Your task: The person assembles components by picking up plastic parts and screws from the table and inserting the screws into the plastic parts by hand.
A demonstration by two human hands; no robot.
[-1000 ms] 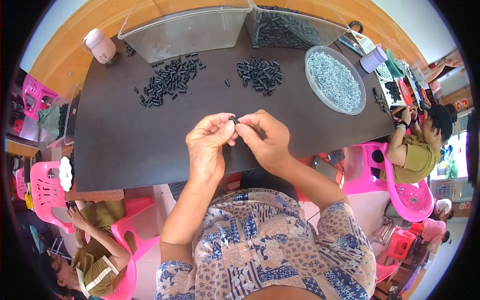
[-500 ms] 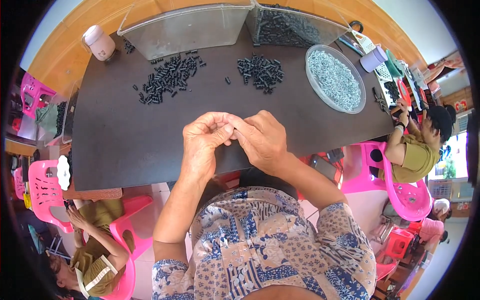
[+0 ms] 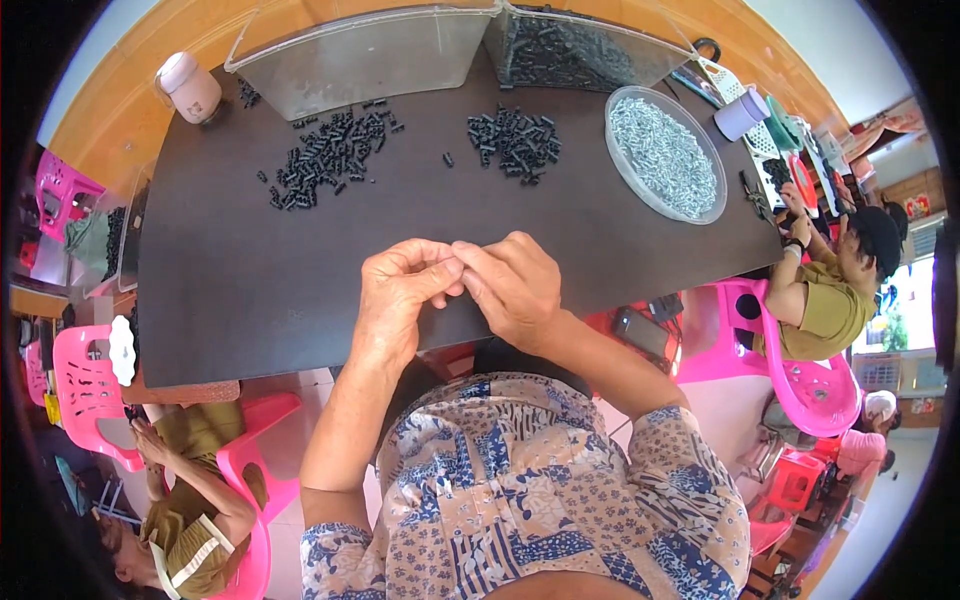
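Above the near edge of the dark table [image 3: 240,290], my left hand [image 3: 405,285] and my right hand [image 3: 512,285] meet with thumbs and fingertips pinched together. Whatever sits between the fingertips is too small or too covered to make out. Beyond them lie two heaps of small black ribbed plastic parts, a wider left heap [image 3: 325,160] and a compact right heap [image 3: 513,145]. One loose black part [image 3: 448,159] rests between the heaps. To the right, a round clear tub [image 3: 665,155] holds many small silvery metal screws or pins.
Along the back edge stand an empty-looking clear bin [image 3: 365,65] and another bin [image 3: 570,55] full of black parts. A pink lidded cup [image 3: 190,88] is at back left, a lilac cup [image 3: 742,115] at back right. Co-workers sit at right [image 3: 825,310] and lower left [image 3: 200,500].
Both hands have drawn slightly nearer to my body, still pinched together. The whole view has shifted a little; the heaps and tub look the same.
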